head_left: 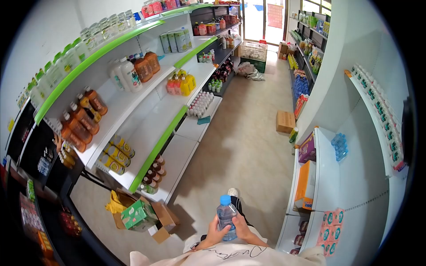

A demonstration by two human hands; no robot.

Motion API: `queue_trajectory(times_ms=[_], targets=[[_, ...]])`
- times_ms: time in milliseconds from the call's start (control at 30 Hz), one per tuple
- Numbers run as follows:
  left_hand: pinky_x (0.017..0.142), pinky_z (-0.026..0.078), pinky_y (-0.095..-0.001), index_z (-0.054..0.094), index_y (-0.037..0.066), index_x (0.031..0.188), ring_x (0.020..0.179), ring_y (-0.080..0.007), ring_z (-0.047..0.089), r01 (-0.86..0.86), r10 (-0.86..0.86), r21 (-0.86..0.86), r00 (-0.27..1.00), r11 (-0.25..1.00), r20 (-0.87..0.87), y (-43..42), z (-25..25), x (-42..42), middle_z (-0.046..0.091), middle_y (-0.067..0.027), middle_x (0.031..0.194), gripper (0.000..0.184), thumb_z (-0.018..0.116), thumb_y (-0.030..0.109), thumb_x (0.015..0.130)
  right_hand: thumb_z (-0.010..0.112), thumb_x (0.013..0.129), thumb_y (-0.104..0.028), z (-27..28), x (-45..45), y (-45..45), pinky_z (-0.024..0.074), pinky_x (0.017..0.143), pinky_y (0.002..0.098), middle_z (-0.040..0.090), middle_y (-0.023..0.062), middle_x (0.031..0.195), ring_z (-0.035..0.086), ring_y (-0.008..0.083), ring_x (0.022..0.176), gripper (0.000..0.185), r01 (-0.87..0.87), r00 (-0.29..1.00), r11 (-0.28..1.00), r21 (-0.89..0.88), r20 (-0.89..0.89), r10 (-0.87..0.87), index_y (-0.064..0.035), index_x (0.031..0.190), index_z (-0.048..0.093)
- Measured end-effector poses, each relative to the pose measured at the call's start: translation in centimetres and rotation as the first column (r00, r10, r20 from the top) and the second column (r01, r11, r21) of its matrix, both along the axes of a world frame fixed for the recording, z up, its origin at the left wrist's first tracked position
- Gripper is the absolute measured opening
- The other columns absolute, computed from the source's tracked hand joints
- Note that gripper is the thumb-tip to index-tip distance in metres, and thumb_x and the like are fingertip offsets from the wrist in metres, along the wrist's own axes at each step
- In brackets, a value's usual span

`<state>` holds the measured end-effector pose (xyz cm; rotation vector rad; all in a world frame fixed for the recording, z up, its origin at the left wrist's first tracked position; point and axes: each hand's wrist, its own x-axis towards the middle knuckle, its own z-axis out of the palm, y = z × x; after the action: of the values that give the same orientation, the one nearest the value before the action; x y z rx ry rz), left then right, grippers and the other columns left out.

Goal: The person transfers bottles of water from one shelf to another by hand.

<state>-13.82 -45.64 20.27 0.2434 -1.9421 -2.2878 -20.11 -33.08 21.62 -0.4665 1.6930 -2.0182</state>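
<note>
A clear water bottle with a blue cap stands upright in front of my body, low in the middle of the head view. My left hand wraps around its left side. On the opposite side, my right hand is closed around the same bottle. The cap is on, and both hands sit on the lower half of the bottle, hiding part of its label. One of my shoes shows just beyond the bottle, on the floor.
Shelves with a green edge on the left carry brown bottles and yellow cans. Opened cartons and a green box lie by my left. Right shelves hold an orange box and blue bottles. A carton stands ahead.
</note>
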Motion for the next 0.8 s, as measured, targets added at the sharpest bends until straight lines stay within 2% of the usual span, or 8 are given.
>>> queue_trajectory(times_ms=[167, 233, 333, 467, 567, 633, 700, 800], targets=[[0.090, 0.043, -0.0319, 0.045, 0.000, 0.127, 0.101, -0.0157, 0.055, 0.016, -0.016, -0.006, 1.000, 1.000, -0.009, -2.8, -2.0, -12.9, 0.061, -0.0102, 0.110, 0.053, 0.067, 0.015, 0.081, 0.046, 0.096, -0.036, -1.5, -12.5, -2.6, 0.0438, 0.085, 0.0329, 0.061, 0.0143, 0.104, 0.058, 0.0186, 0.097, 0.049, 0.020, 0.997, 0.998, 0.051, -0.077, -0.016, 0.0018, 0.127, 0.043], [0.090, 0.043, -0.0320, 0.045, 0.001, 0.128, 0.101, -0.0158, 0.055, 0.055, -0.055, 0.002, 0.998, 0.998, 0.003, -3.8, -0.8, -19.2, 0.061, -0.0104, 0.110, 0.053, 0.068, 0.015, 0.081, 0.046, 0.096, -0.035, -1.8, -18.2, -3.4, 0.0440, 0.084, 0.0322, 0.061, 0.0132, 0.103, 0.059, 0.0195, 0.094, 0.048, 0.086, 0.992, 0.996, -0.027, -0.092, -0.088, 0.0016, 0.127, 0.043], [0.089, 0.044, -0.0316, 0.045, 0.000, 0.128, 0.100, -0.0158, 0.056, 0.097, -0.104, -0.077, 0.990, 0.992, -0.095, -4.6, 1.5, -27.7, 0.061, -0.0109, 0.110, 0.055, 0.068, 0.015, 0.080, 0.046, 0.095, -0.036, 0.0, -26.1, -3.8, 0.0448, 0.082, 0.0320, 0.062, 0.0130, 0.101, 0.059, 0.0202, 0.090, 0.049, 0.111, 0.984, 0.994, -0.021, -0.135, -0.112, 0.0018, 0.127, 0.043], [0.089, 0.043, -0.0313, 0.044, 0.000, 0.128, 0.099, -0.0153, 0.056, 0.167, -0.189, -0.144, 0.970, 0.975, -0.155, -5.2, 1.3, -37.0, 0.061, -0.0111, 0.109, 0.058, 0.070, 0.017, 0.079, 0.050, 0.094, -0.038, -0.1, -34.7, -4.0, 0.0458, 0.079, 0.0321, 0.063, 0.0131, 0.098, 0.060, 0.0195, 0.087, 0.052, 0.173, 0.964, 0.983, -0.068, -0.194, -0.183, 0.0017, 0.127, 0.043], [0.090, 0.043, -0.0311, 0.043, 0.000, 0.129, 0.101, -0.0152, 0.055, 0.089, -0.097, -0.059, 0.986, 0.994, -0.137, -4.8, -0.5, -41.5, 0.060, -0.0108, 0.110, 0.060, 0.070, 0.017, 0.078, 0.052, 0.092, -0.039, -0.3, -40.3, -4.0, 0.0464, 0.077, 0.0328, 0.063, 0.0151, 0.096, 0.061, 0.0199, 0.087, 0.055, 0.109, 0.968, 0.993, 0.048, -0.232, -0.095, 0.0021, 0.128, 0.042], [0.091, 0.043, -0.0310, 0.042, -0.001, 0.130, 0.103, -0.0151, 0.054, -0.009, 0.019, 0.112, 0.995, 0.994, -0.093, -4.5, -1.9, -43.2, 0.059, -0.0101, 0.113, 0.060, 0.069, 0.017, 0.079, 0.052, 0.092, -0.039, -1.1, -42.6, -4.3, 0.0466, 0.076, 0.0335, 0.063, 0.0164, 0.097, 0.061, 0.0209, 0.088, 0.056, 0.097, 0.969, 0.986, 0.137, -0.237, -0.063, 0.0021, 0.128, 0.042], [0.092, 0.042, -0.0309, 0.041, -0.002, 0.131, 0.105, -0.0150, 0.054, 0.030, -0.019, 0.113, 0.995, 0.993, -0.100, -5.9, -2.6, -45.8, 0.058, -0.0096, 0.115, 0.059, 0.067, 0.016, 0.081, 0.052, 0.092, -0.039, -1.7, -44.9, -5.2, 0.0468, 0.076, 0.0342, 0.062, 0.0177, 0.097, 0.062, 0.0218, 0.088, 0.057, 0.084, 0.971, 0.971, 0.224, -0.238, -0.029, 0.0022, 0.129, 0.041], [0.093, 0.041, -0.0309, 0.039, -0.001, 0.134, 0.105, -0.0151, 0.054, 0.097, -0.086, 0.102, 0.990, 0.990, -0.109, -7.7, -2.9, -50.5, 0.057, -0.0094, 0.115, 0.059, 0.063, 0.011, 0.082, 0.053, 0.092, -0.040, -2.6, -49.1, -7.1, 0.0468, 0.075, 0.0345, 0.062, 0.0194, 0.097, 0.062, 0.0221, 0.088, 0.057, 0.144, 0.967, 0.977, 0.156, -0.233, -0.105, 0.0020, 0.128, 0.041]])
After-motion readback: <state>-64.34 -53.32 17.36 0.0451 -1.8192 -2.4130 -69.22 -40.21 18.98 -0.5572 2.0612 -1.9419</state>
